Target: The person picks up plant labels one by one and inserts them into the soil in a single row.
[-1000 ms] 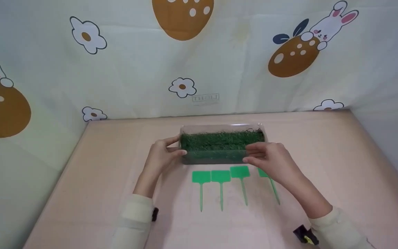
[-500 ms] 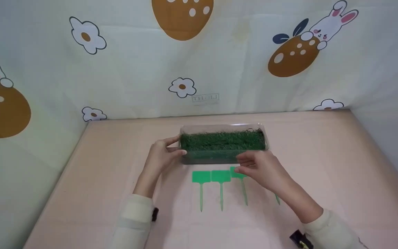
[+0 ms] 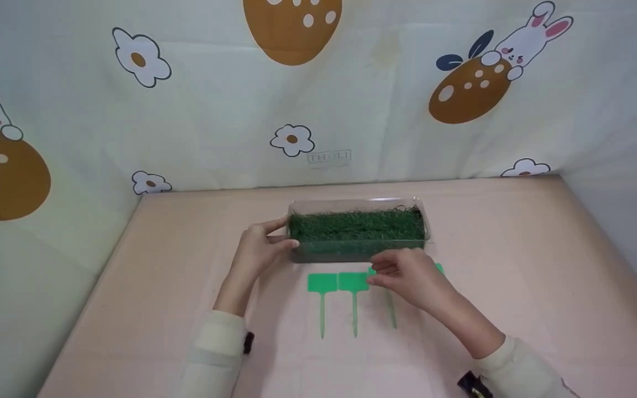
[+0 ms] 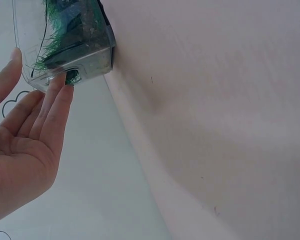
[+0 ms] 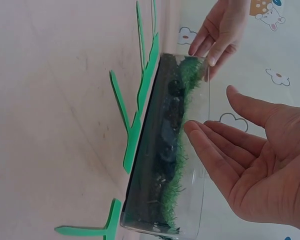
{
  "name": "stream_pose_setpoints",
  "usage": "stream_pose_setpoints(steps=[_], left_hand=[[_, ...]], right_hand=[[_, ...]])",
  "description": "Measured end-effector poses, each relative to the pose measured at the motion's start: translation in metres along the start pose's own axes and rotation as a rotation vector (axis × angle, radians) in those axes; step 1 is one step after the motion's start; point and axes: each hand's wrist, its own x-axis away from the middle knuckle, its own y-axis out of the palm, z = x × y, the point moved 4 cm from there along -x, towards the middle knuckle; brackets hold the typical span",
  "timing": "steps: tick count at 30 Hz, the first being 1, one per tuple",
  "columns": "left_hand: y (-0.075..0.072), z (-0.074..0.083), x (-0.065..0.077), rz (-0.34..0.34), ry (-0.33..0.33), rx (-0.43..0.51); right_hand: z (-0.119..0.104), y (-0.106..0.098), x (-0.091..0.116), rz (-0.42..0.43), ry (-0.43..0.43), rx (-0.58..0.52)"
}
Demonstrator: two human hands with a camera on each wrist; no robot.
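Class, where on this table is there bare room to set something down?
The tabletop is bare between the left hand and the left wall, and right of the clear tub and right hand. It is crowded before the tub, where green markers lie near the right hand.

Curtained off like a small booth (image 3: 617, 127), within a wider setting hard to tell, set on a pinkish tabletop (image 3: 186, 237) beneath the gripping left hand (image 3: 257, 247), backed beyond that grip by cream sheeting (image 3: 213, 99) printed with bunnies (image 3: 520, 47) and flowers (image 3: 140, 58), walled either side likewise.
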Motion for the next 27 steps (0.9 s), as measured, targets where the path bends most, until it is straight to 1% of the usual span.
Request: stream_pose_setpoints(steps=[7, 14, 27], left_hand=[[0.0, 0.0, 0.0, -0.005, -0.002, 0.015], [0.0, -0.002, -0.001, 0.001, -0.016, 0.004], [0.0, -0.002, 0.0, 0.003, 0.0, 0.021]], right_hand=[[0.0, 0.011, -0.004, -0.026, 0.005, 0.001], [-0.004, 0.021, -0.007, -0.052, 0.01, 0.007], [-0.011, 0.038, -0.014, -0.096, 0.004, 0.0]])
